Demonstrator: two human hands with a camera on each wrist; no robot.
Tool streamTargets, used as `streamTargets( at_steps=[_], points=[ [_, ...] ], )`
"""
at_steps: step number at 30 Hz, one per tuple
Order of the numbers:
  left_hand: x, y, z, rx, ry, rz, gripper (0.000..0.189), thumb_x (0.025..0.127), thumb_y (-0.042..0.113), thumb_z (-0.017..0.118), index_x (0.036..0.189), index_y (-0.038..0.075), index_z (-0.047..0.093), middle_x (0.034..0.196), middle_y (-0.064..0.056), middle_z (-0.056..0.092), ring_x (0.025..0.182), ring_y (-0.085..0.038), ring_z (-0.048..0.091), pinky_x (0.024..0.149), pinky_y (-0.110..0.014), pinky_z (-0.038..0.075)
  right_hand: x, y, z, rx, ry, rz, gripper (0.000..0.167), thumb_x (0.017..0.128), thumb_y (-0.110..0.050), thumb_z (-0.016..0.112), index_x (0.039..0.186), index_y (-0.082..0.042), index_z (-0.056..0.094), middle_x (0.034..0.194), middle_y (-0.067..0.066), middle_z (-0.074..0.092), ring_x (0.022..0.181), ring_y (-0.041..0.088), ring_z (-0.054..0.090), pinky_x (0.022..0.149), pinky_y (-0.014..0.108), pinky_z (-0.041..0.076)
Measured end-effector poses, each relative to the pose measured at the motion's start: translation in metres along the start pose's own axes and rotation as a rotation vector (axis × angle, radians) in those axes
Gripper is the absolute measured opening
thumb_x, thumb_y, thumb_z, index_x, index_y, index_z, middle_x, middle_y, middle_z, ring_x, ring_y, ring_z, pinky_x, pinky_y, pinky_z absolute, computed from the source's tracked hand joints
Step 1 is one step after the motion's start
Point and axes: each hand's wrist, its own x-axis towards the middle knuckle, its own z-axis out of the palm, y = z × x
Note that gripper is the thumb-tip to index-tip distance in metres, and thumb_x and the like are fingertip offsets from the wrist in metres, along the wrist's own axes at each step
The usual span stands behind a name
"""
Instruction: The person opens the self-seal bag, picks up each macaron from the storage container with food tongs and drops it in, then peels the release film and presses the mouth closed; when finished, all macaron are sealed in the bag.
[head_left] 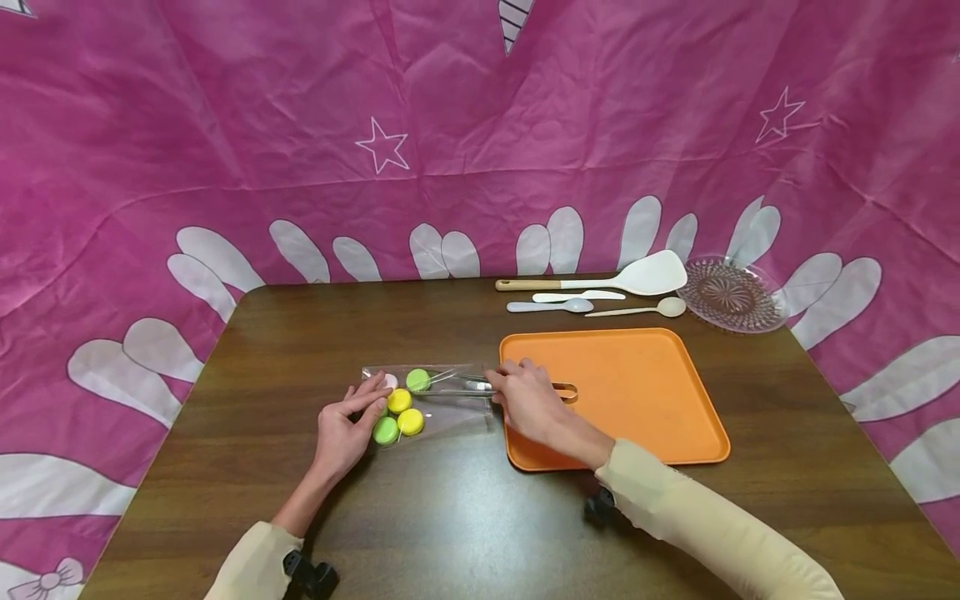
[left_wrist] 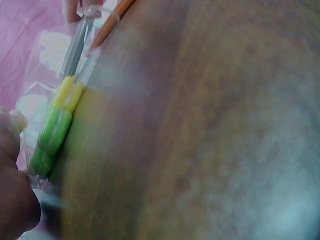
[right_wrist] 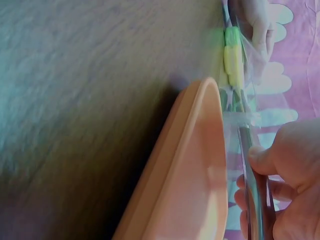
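Note:
A clear plastic bag [head_left: 453, 421] lies on the table with several macarons inside: a green macaron [head_left: 418, 381], a yellow macaron [head_left: 410, 422], more yellow and green ones, and a pale pink one. Metal tongs [head_left: 457, 392] reach through the bag's right end, their tips by the upper green macaron. My right hand [head_left: 528, 400] grips the tongs around their middle, over the tray's left edge; thumb and fingers wrap them in the right wrist view. At the bag's left end, my left hand [head_left: 345, 429] pinches the plastic beside the macarons, its fingers partly covering the pink one.
An orange tray [head_left: 637, 400] sits right of the bag. Behind it lie a white spatula [head_left: 648, 275] with a wooden handle, a white knife [head_left: 577, 296], a pale spoon [head_left: 551, 307] and a cream spoon [head_left: 670, 307]. A clear patterned plate [head_left: 731, 296] stands at the back right.

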Motion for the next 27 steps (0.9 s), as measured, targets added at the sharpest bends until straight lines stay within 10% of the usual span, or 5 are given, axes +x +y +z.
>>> streamTargets(
  at_steps=[8,27],
  points=[
    [-0.002,-0.028,0.0,0.003,0.009,-0.01,0.019,0.088,-0.008,0.071,0.106,-0.005,0.076,0.126,-0.022,0.064,0.126,-0.039,0.054,0.111,-0.064,0.024,0.004,-0.011,0.006,0.01,-0.013,0.039,0.022,0.091,-0.004,0.07,0.113,-0.007,0.071,0.097,0.01,0.065,0.081,0.034,0.056,0.065,0.047,0.047],
    [-0.001,-0.032,0.002,0.012,0.023,-0.004,0.017,0.089,-0.007,0.071,0.105,-0.004,0.077,0.124,-0.02,0.065,0.126,-0.037,0.055,0.111,-0.064,0.025,-0.013,0.0,-0.008,0.018,0.012,0.007,0.019,0.088,-0.005,0.075,0.106,-0.006,0.069,0.094,0.008,0.063,0.077,0.031,0.055,0.063,0.045,0.048]
  ],
)
